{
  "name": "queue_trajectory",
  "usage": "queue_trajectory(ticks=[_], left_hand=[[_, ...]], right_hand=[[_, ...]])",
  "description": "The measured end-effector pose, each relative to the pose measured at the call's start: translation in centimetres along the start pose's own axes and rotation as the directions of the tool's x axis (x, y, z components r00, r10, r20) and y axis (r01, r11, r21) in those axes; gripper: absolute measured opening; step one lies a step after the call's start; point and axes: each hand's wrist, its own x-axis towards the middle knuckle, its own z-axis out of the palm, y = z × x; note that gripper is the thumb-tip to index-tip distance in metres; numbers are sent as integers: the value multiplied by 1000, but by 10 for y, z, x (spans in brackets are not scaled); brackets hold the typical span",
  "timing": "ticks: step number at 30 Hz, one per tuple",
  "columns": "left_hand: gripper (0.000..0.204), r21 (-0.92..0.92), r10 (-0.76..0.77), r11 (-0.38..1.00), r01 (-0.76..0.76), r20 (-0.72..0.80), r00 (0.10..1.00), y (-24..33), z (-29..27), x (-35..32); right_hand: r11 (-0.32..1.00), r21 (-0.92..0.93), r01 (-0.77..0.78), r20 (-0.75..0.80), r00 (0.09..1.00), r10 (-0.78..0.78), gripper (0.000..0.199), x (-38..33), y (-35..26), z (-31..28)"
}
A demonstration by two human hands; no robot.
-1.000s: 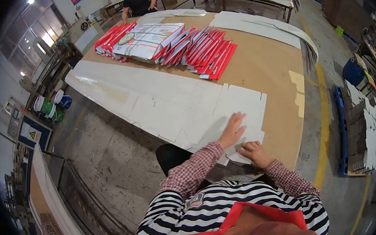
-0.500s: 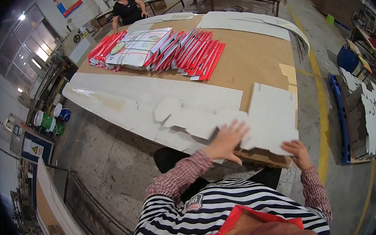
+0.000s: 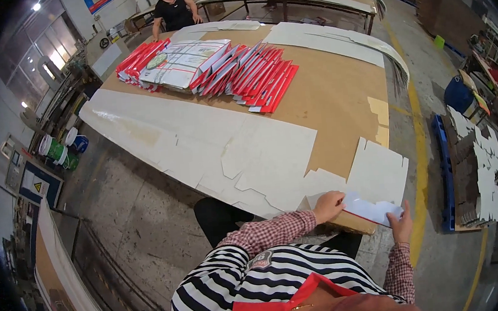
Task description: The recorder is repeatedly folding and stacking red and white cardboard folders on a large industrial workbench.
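At the near right corner of the table lies a flat, die-cut white cardboard sheet (image 3: 378,168). Its near strip, a glossy pale flap (image 3: 372,208) with a red edge, is raised between my hands. The fingers of my left hand (image 3: 329,206) are closed on the flap's left end. My right hand (image 3: 401,224) pinches the right end, its thumb on the near side. More white cardboard sheets (image 3: 247,138) lie overlapped along the table to the left. Beyond them, folded red-and-white boxes (image 3: 269,82) lie fanned out beside a strapped bundle (image 3: 184,63).
The brown-topped table (image 3: 338,88) ends just before my body. White sheets (image 3: 324,36) line its far edge. To the right, stacked cardboard blanks (image 3: 485,176) sit on a blue pallet (image 3: 445,174). A person (image 3: 174,11) stands at the far left end. Buckets (image 3: 62,151) are at left.
My left hand has moved right and closed on the sheet's near edge, where it lay spread before. The near flap now stands up with its red edge showing. The sheet has shifted slightly nearer.
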Motion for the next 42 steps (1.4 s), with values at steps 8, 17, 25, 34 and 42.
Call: queue_trajectory(ticks=[8, 17, 25, 34, 42], left_hand=[[70, 548, 327, 709, -445, 304, 895, 17, -23, -27], [36, 315, 47, 949, 4, -153, 987, -25, -44, -18], [83, 570, 293, 709, -416, 299, 908, 16, -10, -42], [129, 185, 406, 795, -577, 545, 733, 31, 17, -17], [89, 604, 180, 646, -466, 472, 863, 14, -14, -43]], right_hand=[[668, -324, 670, 642, 674, -365, 50, -9, -34, 54], [728, -299, 616, 593, 718, -364, 45, -19, -33, 48], [535, -423, 731, 628, 662, -409, 50, -30, -51, 39], [777, 628, 28, -375, 887, 271, 58, -60, -5, 47], [585, -450, 675, 573, 721, -390, 76, -3, -93, 79]])
